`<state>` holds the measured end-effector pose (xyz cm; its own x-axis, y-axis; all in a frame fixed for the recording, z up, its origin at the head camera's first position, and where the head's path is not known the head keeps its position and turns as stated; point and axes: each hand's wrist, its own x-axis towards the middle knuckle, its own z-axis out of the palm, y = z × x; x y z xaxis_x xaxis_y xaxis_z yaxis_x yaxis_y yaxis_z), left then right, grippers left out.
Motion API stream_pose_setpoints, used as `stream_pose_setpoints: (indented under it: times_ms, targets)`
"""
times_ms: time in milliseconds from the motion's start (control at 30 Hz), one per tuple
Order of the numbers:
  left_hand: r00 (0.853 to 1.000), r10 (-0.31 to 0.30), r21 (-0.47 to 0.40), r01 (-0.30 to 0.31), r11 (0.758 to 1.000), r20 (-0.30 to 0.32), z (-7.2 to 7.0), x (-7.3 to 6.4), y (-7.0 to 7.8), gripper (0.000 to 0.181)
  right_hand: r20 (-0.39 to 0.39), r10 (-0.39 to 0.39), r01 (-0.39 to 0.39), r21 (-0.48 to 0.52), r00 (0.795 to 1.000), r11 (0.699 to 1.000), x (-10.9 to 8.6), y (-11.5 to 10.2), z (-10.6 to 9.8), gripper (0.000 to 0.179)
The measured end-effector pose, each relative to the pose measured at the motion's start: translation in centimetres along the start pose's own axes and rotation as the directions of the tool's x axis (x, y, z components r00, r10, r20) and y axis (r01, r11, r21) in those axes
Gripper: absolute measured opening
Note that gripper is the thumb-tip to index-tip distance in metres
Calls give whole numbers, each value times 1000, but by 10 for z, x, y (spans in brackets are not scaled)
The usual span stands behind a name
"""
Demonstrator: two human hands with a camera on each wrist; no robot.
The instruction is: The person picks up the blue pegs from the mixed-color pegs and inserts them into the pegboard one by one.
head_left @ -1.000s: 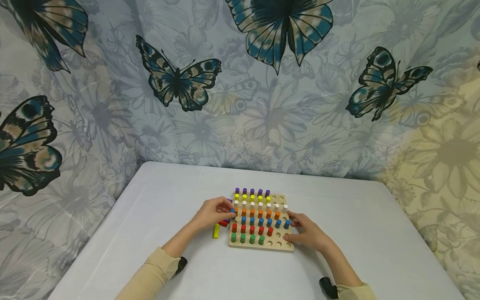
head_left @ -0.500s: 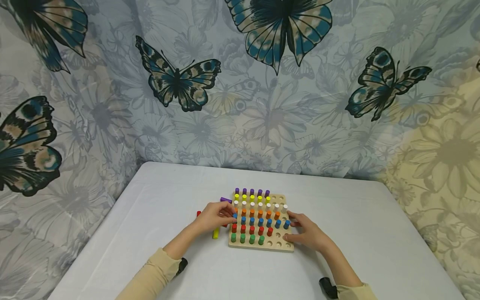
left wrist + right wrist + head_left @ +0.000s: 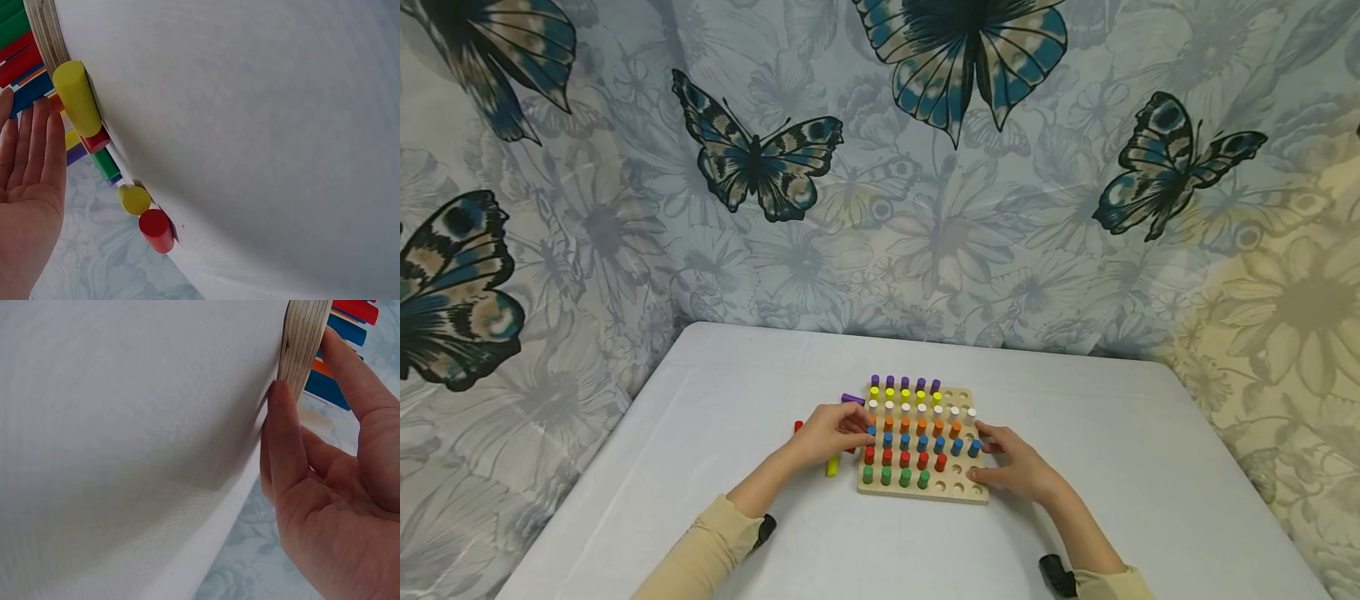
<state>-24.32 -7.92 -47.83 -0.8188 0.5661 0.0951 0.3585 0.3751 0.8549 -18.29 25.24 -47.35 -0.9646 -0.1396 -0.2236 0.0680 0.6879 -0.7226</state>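
Observation:
A wooden pegboard (image 3: 955,497) with rows of coloured pegs stands on the table. My left hand (image 3: 831,435) is at its left edge and pinches a blue peg (image 3: 31,94) between thumb and fingers, over the left end of the blue row. The peg's lower end is hidden among the other pegs. At the board's right edge, my right hand (image 3: 1018,467) holds the board, the thumb on its top and the fingers against its side, as the right wrist view shows. Purple, yellow, white, orange, red and green pegs stand in the other rows.
Loose pegs lie left of the board: a purple peg (image 3: 852,399), a yellow peg (image 3: 78,97), a green peg (image 3: 106,164) and a red peg (image 3: 156,231) among them. A white cloth (image 3: 625,467) covers the table. Butterfly-printed fabric hangs behind.
My left hand has shifted slightly down, bringing the blue peg to the left end of the blue row. Loose purple and red pegs show more beside it. The right hand stays put.

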Motion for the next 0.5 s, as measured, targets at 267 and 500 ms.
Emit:
stream_pose_setpoints:
  times_ms: [267,500]
  targets:
    - [999,0,40,-1,999,41,0,-1,1,17,4,-16,16,-1,1000,1000,2,-2,0,88]
    - [999,-30,108,32,994,-23,1,-5,4,20,10,-5,5,-4,1000,1000,3,-1,0,89]
